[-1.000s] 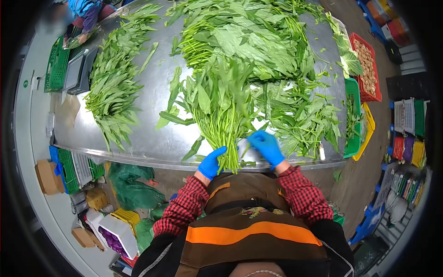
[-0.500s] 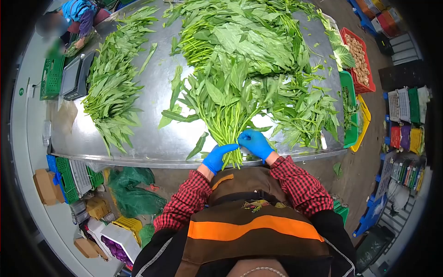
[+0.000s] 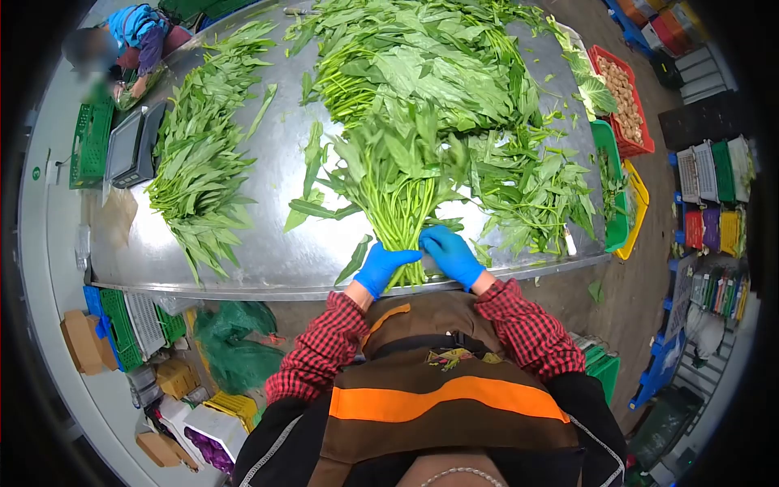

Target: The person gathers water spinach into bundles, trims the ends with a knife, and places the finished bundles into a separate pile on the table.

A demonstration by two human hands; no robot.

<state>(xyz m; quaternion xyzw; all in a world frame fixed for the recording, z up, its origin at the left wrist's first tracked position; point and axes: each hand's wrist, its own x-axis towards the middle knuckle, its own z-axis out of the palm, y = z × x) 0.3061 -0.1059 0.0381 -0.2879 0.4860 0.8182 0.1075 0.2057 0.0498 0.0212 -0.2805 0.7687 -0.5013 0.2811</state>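
Note:
A bunch of leafy water spinach (image 3: 399, 213) is gathered at the table's near edge, its cut stem ends toward me and its leaves pointing away. My left hand (image 3: 386, 268), in a blue glove, is closed around the lower stems from the left, thumb across the front. My right hand (image 3: 451, 256), also gloved in blue, grips the same stems from the right with curled fingers, partly hidden by the bunch. Beyond it lies a large heap of water spinach (image 3: 438, 69). Loose sprigs (image 3: 531, 183) are scattered to the right.
A long row of water spinach (image 3: 199, 154) lies on the left of the metal table (image 3: 280, 166), beside a scale (image 3: 134, 146). Another person (image 3: 142, 36) works at the far left. Along the right edge stand a red crate of ginger-like roots (image 3: 621, 97) and a green crate (image 3: 613, 187).
The bunch's stem ends have lifted slightly, and its leaves are drawn more upright and blurred at the right. Both hands stay on the stems.

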